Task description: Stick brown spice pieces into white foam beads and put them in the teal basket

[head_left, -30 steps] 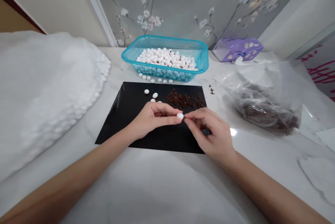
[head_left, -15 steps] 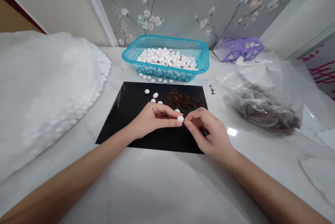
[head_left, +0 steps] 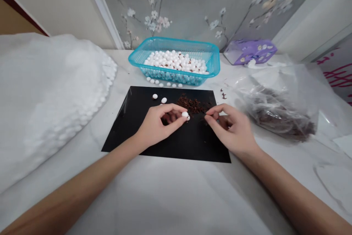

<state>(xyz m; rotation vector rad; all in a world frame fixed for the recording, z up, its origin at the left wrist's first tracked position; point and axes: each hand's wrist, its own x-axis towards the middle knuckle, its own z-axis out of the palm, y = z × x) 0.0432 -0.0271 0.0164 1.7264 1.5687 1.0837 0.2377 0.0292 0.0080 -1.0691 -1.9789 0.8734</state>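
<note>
My left hand [head_left: 162,121] pinches a small white egg-shaped ball [head_left: 185,114] between thumb and fingertips, above a black sheet [head_left: 170,145]. Another white ball sits partly hidden right by those fingertips. To its right, apart from the ball, my right hand [head_left: 231,127] has thumb and index finger closed together; whatever they hold is too small to make out. A pile of reddish-brown shreds [head_left: 194,105] lies on the sheet just beyond both hands. Two white balls [head_left: 164,100] show on the sheet's far left part, and others there are hidden behind my left hand.
A blue plastic basket [head_left: 176,74] of white balls stands at the back, with several balls [head_left: 157,81] before it. A large white bag [head_left: 49,99] fills the left. At right are a clear bag of brown material [head_left: 283,117] and a purple pack [head_left: 253,51].
My hands have moved apart: the right one went right and slightly up, away from the ball. My left hand shifted a little left and up, still pinching a ball.
</note>
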